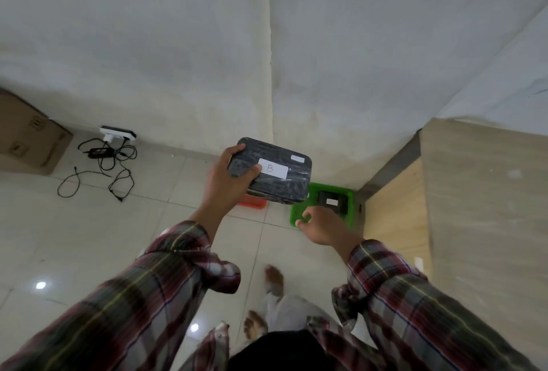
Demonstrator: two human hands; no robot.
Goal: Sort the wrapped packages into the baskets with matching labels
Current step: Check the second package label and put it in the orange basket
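Left hand [228, 176] holds a dark wrapped package [274, 170] up in the air, fingers [237, 149] over its far edge and thumb pressed on the top face beside a white label [272, 168] marked "B". Package sits above the floor, partly covering an orange basket [252, 201] below it. Right hand [323, 225] hangs empty near the rim of a green basket [299, 210], fingers loosely curled and apart. Green basket sits in the wall corner with another dark package [332, 200] inside. Plaid sleeves [166, 278] on both arms. Cables [115, 163] lie on the tiled floor [118, 237] at left.
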